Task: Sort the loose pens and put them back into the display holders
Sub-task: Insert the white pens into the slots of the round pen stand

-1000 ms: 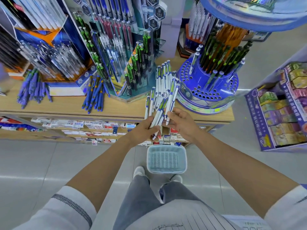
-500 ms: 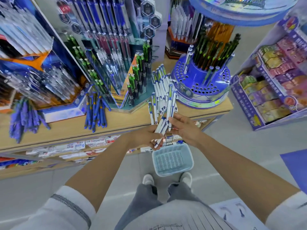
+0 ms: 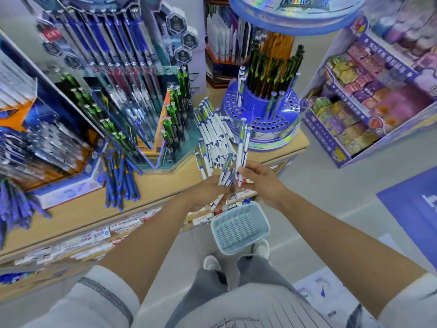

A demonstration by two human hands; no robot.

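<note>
Most holes in the round blue plastic holder [image 3: 279, 123] empty; left hand [image 3: 207, 194] clasps white-and-blue pens [image 3: 212, 138], right hand [image 3: 263, 183] pinches two.

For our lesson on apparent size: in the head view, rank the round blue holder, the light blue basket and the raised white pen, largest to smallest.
1. round blue holder
2. light blue basket (farther away, on the floor: true size unsure)
3. raised white pen

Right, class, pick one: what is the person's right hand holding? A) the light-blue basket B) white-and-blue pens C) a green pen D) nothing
B: the right hand pinches white-and-blue pens upright, beside the fanned bundle in the left hand; the basket sits by the shoes.
</note>
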